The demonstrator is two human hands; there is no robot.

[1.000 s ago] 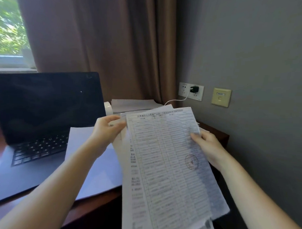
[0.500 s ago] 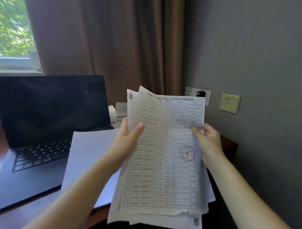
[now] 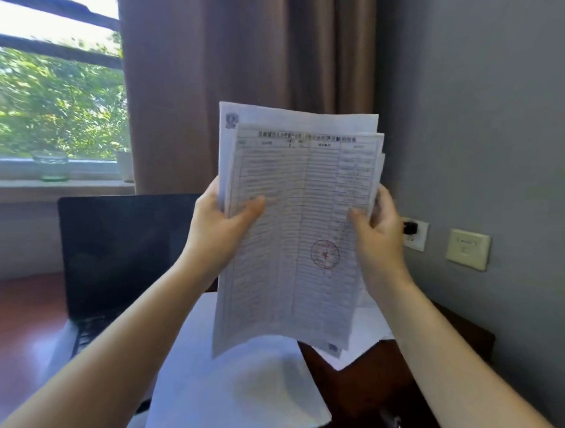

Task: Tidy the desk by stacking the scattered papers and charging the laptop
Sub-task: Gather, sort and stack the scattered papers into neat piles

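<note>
I hold a stack of printed papers [image 3: 294, 214] upright in the air above the desk; the front sheet is a table with a red round stamp. My left hand [image 3: 220, 224] grips its left edge, thumb on the front. My right hand [image 3: 375, 230] grips the right edge. The open laptop [image 3: 119, 249] with a dark screen stands at the left, partly behind my left arm. More white sheets [image 3: 237, 382] lie on the desk below the stack. A black charger plug [image 3: 410, 227] sits in the wall socket at the right.
The dark wooden desk [image 3: 358, 389] runs to the grey wall at the right. A second wall plate [image 3: 468, 249] is beside the socket. Brown curtains hang behind. A glass jar [image 3: 50, 167] stands on the window sill at the left.
Both hands have raised the paper stack higher and turned it upright. My view has tilted upward, showing more of the window and less of the desk.
</note>
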